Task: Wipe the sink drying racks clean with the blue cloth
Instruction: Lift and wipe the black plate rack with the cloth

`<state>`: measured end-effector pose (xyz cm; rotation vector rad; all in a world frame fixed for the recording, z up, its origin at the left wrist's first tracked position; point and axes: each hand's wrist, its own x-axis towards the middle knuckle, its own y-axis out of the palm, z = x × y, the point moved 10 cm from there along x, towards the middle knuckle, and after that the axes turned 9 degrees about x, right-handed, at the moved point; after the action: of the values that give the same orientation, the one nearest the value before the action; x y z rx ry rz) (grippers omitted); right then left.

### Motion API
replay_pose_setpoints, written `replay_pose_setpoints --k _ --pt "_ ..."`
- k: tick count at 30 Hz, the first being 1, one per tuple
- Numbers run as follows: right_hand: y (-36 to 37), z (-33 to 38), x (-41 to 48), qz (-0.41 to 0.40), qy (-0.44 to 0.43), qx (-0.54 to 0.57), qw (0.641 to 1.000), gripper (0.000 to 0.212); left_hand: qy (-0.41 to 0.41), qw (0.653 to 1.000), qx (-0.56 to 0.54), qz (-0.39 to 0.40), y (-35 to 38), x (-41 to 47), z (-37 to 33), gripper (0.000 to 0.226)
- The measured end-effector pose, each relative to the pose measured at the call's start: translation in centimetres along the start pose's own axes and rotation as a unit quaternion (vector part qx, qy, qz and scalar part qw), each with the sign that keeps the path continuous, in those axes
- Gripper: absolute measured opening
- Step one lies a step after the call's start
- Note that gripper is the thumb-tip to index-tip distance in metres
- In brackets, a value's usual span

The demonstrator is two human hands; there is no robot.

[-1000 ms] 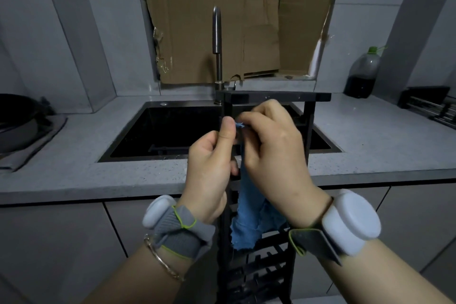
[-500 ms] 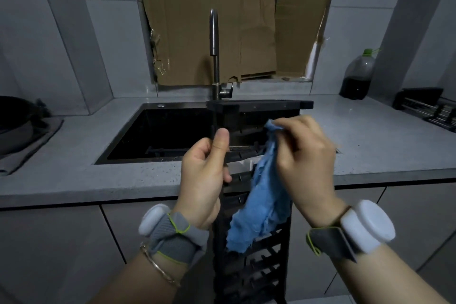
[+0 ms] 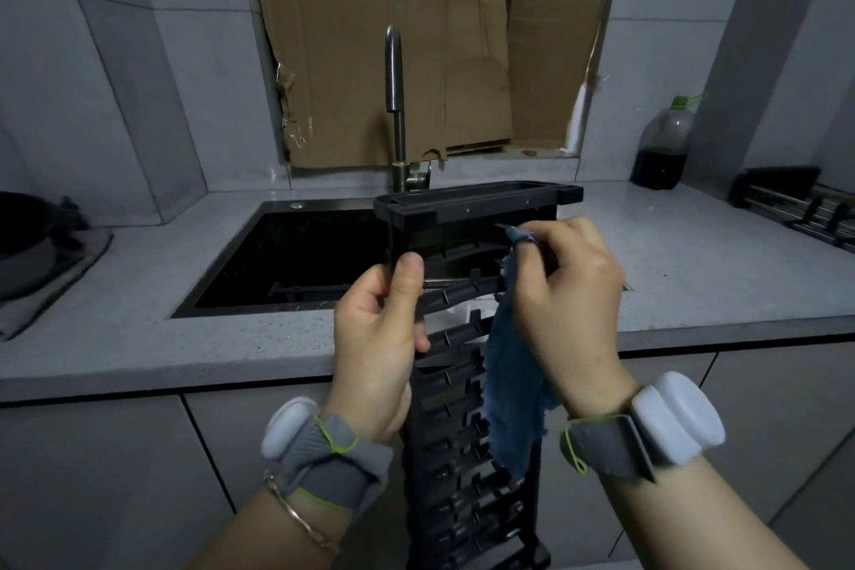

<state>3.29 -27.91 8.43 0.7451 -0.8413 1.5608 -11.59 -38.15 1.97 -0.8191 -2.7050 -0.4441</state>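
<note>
Mid-frame, your left hand [image 3: 377, 338] grips the upright black drying rack [image 3: 467, 384] by its left edge, thumb up; your right hand [image 3: 566, 292] pinches the blue cloth [image 3: 511, 389] against the rack's top right corner

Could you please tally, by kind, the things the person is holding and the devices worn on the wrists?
black drying rack, gripped by the left hand: 1
blue cloth, pinched in the right hand: 1
white wrist devices: 2
Total: 4
</note>
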Motion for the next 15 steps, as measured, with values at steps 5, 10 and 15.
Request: replay_pose_setpoints --k 5,10,15 --pt "-3.7 3.8 -0.1 -0.094 -0.055 0.155 0.982 0.021 0.012 1.000 0.013 0.013 0.5 -0.4 -0.2 0.046" --pt "-1.4 8.3 -0.1 -0.029 -0.142 0.163 0.976 0.017 0.079 0.996 0.022 0.029 1.7 -1.2 -1.6 0.027" --pt "-1.1 6.6 -0.1 -0.022 -0.214 0.063 0.975 0.021 0.091 0.993 0.065 0.028 1.0 -1.1 -2.0 0.023"
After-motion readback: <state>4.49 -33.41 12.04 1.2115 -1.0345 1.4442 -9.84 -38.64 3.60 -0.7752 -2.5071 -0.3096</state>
